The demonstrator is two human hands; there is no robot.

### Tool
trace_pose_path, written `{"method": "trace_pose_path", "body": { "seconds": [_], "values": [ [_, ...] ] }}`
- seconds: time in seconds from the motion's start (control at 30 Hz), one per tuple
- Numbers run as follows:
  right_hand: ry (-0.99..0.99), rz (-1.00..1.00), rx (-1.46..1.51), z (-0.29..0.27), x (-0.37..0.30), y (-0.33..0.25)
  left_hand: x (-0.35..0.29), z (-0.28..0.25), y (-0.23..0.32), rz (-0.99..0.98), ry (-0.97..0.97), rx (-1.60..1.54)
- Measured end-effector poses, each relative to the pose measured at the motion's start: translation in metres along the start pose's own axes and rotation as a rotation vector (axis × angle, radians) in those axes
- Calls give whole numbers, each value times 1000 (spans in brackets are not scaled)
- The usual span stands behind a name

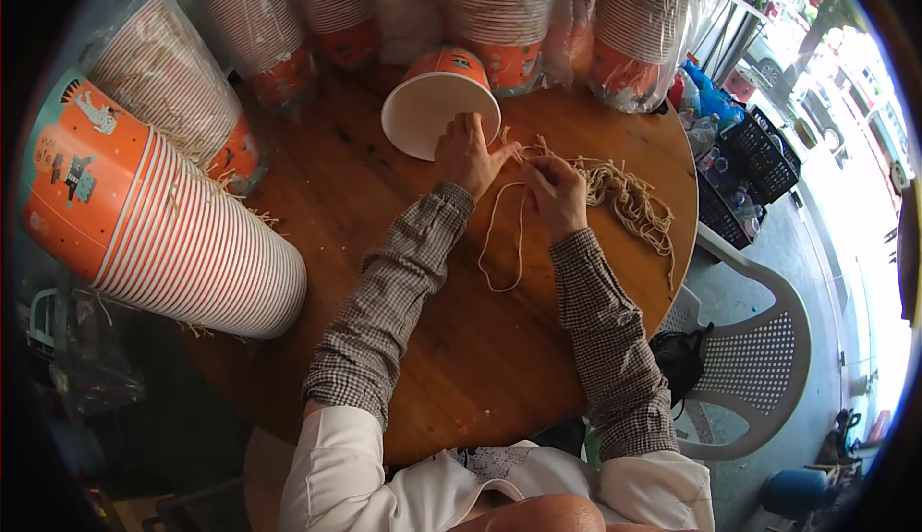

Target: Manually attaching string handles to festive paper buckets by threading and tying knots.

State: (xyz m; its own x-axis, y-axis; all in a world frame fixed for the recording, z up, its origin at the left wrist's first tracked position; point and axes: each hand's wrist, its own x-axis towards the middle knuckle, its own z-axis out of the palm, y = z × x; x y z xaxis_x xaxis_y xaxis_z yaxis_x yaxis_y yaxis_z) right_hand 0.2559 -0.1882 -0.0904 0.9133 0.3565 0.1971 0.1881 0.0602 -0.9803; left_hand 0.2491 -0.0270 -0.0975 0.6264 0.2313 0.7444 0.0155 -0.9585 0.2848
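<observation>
A white-lined orange paper bucket [413, 114] lies tilted on the table, its opening toward me. My left hand [469, 156] is at the bucket's near right rim, with fingers over the opening and thumb stretched toward the cord. Close beside it, my right hand [559, 191] pinches a thin beige cord [520, 244], which hangs in a loop onto the wood between my forearms. Just beyond the right hand is a tangled pile of cut cords [629, 191]. The cord's end between the two hands is too small to make out.
A long nested stack of orange buckets [206, 234] leans at the left, cords poking out behind it. More stacks wrapped in clear plastic [504, 13] line the back of the round wooden table [451, 359]. On the right are a grey plastic chair [749, 359] and black crates [759, 157].
</observation>
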Motion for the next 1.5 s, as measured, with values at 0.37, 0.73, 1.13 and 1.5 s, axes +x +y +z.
{"method": "trace_pose_path", "body": {
  "seconds": [0.37,0.73,1.13,1.5],
  "values": [
    [-282,149,349,50,-49,-13,-84,-117,-21,-130,-89,-192],
    [-554,111,167,80,-101,-24,-135,-184,-3,-216,-52,-335],
    [-542,96,12,75,-100,-33,-137,-181,-2,-237,-74,-342],
    [-495,31,-61,78,-102,-31,-141,-176,-3,-189,-128,-369]
  ]
}}
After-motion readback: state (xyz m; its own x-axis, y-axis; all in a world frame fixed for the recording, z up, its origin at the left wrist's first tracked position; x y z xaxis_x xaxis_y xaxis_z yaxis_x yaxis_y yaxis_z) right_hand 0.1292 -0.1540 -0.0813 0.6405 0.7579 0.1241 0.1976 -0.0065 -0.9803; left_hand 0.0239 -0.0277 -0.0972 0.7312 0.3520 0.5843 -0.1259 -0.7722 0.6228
